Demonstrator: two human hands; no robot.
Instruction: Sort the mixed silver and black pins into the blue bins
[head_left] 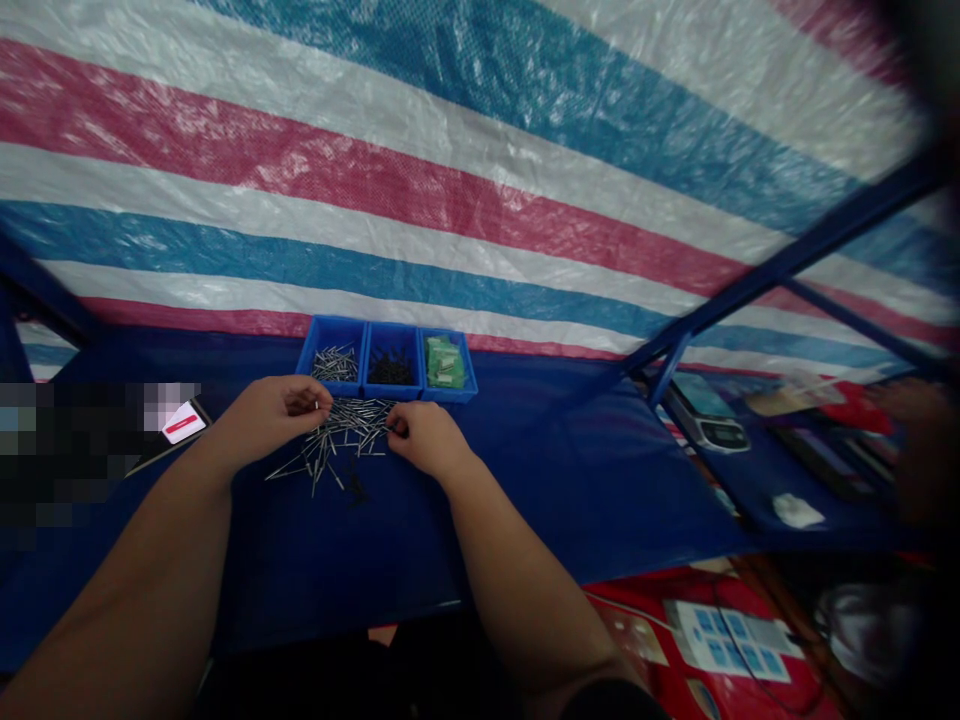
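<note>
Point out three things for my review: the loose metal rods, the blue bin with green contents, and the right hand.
Loose metal rods point(357, 420): head view, middle of the pile.
Blue bin point(459, 395): head view, front wall.
Right hand point(427, 437): head view, back of the hand.

Head-worn view, facing forward, angled down

We count three blue rectangular plastic bins point(391, 391), plus one bare left hand point(271, 417) and one bare right hand point(431, 436) at one heap of slender silver metal rods point(356, 425), too tangled to number. We log one flat-topped grey-white scale point(721, 434) and one crumpled white piece point(797, 511).
</note>
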